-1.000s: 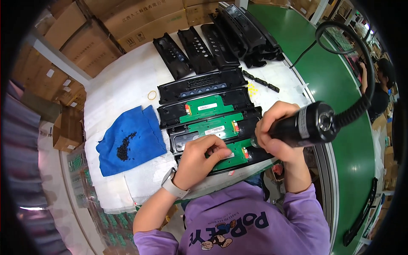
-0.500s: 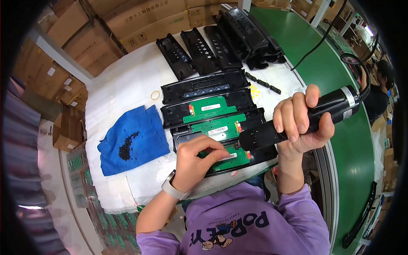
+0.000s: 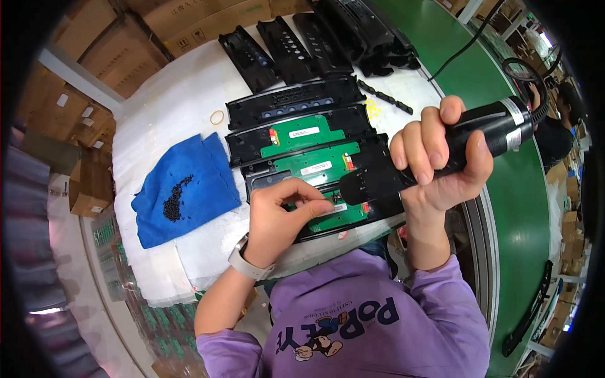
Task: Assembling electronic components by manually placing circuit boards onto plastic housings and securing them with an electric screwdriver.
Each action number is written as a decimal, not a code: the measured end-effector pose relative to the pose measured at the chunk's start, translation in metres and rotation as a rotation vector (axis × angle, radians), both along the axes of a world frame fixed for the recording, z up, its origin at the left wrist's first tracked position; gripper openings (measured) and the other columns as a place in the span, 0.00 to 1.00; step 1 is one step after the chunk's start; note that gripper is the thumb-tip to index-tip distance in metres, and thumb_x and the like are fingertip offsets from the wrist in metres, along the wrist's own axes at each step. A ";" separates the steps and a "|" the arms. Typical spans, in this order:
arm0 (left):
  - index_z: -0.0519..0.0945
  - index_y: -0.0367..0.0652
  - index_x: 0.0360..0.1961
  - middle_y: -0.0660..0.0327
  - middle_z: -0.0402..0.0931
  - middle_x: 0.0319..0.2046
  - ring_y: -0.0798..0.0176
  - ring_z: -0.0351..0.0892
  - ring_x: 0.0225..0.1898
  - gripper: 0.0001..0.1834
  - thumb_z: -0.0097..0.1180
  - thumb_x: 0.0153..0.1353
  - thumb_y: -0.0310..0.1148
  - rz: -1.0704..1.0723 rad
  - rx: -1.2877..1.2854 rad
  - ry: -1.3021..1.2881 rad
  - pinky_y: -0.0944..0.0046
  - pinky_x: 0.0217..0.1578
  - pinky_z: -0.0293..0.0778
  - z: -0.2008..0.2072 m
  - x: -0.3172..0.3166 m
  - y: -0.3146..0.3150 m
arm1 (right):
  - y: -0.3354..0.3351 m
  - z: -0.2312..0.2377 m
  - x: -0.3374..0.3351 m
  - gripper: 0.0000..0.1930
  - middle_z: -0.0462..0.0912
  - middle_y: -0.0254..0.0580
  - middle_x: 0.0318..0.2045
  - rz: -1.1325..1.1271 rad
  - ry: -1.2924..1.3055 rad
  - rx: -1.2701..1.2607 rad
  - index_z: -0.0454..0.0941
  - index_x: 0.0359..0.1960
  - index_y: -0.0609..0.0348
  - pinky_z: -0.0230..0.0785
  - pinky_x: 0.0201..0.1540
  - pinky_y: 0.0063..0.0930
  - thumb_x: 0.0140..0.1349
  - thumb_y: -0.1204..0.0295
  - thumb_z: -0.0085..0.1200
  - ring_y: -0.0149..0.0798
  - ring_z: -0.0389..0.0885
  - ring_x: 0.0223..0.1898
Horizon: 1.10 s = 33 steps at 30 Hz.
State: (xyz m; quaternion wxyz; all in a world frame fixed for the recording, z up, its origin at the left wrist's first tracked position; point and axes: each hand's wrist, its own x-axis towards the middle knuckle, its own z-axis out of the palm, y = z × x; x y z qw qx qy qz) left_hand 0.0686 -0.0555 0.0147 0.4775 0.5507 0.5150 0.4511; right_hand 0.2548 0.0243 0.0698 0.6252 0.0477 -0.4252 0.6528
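I'm working at the green board between my left hand and right hand.
Right wraps the black corded tool; left is pinched, contents unclear. Next seems to call for careful aim.

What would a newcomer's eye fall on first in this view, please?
Probably the bright blue cloth at left, with tiny black pieces heaped on it. Next, the large black handheld tool in the right hand, and the green circuit boards in black housings near the centre.
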 end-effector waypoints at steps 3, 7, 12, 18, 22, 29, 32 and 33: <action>0.78 0.39 0.33 0.60 0.77 0.32 0.68 0.75 0.32 0.17 0.69 0.40 0.30 -0.114 0.194 0.189 0.70 0.34 0.71 0.012 0.000 0.003 | 0.003 0.001 0.011 0.16 0.67 0.33 0.17 0.084 -0.049 -0.012 0.65 0.41 0.62 0.64 0.24 0.28 0.61 0.61 0.44 0.28 0.66 0.13; 0.73 0.39 0.38 0.57 0.73 0.39 0.52 0.72 0.44 0.31 0.70 0.32 0.43 -0.226 0.594 0.571 0.57 0.45 0.68 0.012 0.000 0.006 | -0.006 0.005 0.028 0.17 0.67 0.32 0.15 0.124 -0.368 0.056 0.63 0.36 0.62 0.64 0.19 0.22 0.54 0.63 0.54 0.26 0.67 0.12; 0.72 0.40 0.41 0.52 0.69 0.46 0.48 0.69 0.50 0.30 0.67 0.36 0.42 -0.377 0.563 0.810 0.53 0.50 0.65 0.005 0.000 0.001 | -0.029 0.007 0.023 0.19 0.67 0.34 0.13 -0.059 -0.535 -0.091 0.65 0.34 0.62 0.58 0.14 0.19 0.47 0.65 0.60 0.27 0.64 0.10; 0.73 0.39 0.40 0.51 0.68 0.46 0.47 0.68 0.50 0.28 0.67 0.36 0.39 -0.370 0.568 0.795 0.51 0.49 0.66 0.002 0.003 -0.001 | -0.028 0.000 0.016 0.19 0.67 0.34 0.13 -0.069 -0.489 -0.063 0.65 0.33 0.62 0.57 0.14 0.19 0.46 0.66 0.60 0.27 0.63 0.10; 0.73 0.38 0.38 0.51 0.68 0.46 0.46 0.68 0.50 0.27 0.67 0.37 0.38 -0.356 0.572 0.785 0.51 0.48 0.67 0.002 0.004 -0.002 | -0.030 0.002 0.014 0.17 0.68 0.35 0.13 -0.062 -0.572 -0.038 0.66 0.29 0.64 0.56 0.13 0.19 0.44 0.69 0.62 0.27 0.63 0.10; 0.74 0.36 0.35 0.54 0.69 0.44 0.52 0.67 0.50 0.24 0.65 0.38 0.39 -0.352 0.600 0.819 0.58 0.48 0.66 0.000 0.005 -0.002 | -0.032 -0.007 0.007 0.17 0.67 0.36 0.12 -0.107 -0.677 0.143 0.67 0.23 0.64 0.56 0.13 0.18 0.42 0.71 0.66 0.27 0.65 0.11; 0.74 0.36 0.35 0.54 0.69 0.45 0.53 0.67 0.50 0.24 0.65 0.37 0.38 -0.354 0.587 0.834 0.58 0.48 0.67 0.001 0.004 -0.003 | -0.039 0.003 0.003 0.15 0.68 0.37 0.13 -0.102 -0.769 0.085 0.68 0.22 0.64 0.59 0.15 0.20 0.41 0.72 0.64 0.29 0.66 0.12; 0.74 0.36 0.35 0.54 0.69 0.45 0.53 0.67 0.50 0.24 0.66 0.36 0.38 -0.359 0.582 0.844 0.58 0.48 0.67 0.003 0.003 -0.002 | -0.041 0.005 0.002 0.14 0.69 0.37 0.13 -0.167 -0.775 0.148 0.68 0.21 0.64 0.60 0.15 0.20 0.41 0.73 0.64 0.30 0.67 0.12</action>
